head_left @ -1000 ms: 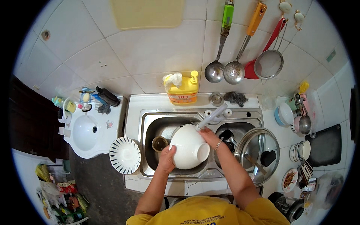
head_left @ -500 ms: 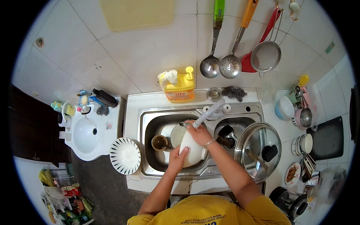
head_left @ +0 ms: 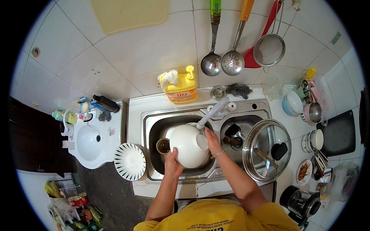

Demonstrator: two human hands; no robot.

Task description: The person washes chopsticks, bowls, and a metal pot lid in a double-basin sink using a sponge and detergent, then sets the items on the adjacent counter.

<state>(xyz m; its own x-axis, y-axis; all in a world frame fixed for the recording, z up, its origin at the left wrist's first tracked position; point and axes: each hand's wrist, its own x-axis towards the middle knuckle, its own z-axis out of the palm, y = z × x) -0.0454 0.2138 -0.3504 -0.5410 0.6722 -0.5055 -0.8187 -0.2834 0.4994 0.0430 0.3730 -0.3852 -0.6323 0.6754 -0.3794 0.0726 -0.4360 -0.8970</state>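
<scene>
A large white bowl is tilted over the left basin of the steel sink, its outside and foot ring turned up. My left hand grips its near left side, thumb on the outer wall. On the right side, by the foot ring, my right hand is closed on it, some fingers hidden. The pale faucet spout reaches down to the bowl beside the foot ring. A brown cup lies in the basin, left of the bowl.
The right basin holds a dark-handled utensil. A glass lid rests over its right edge. Left of the sink stands a striped white bowl. Behind are a yellow detergent jug and a steel scrubber. Ladles hang above.
The bowl has turned from edge-on to show its rounded outside and foot ring. My right hand has moved from its far edge down to the right side; my left hand has shifted slightly left.
</scene>
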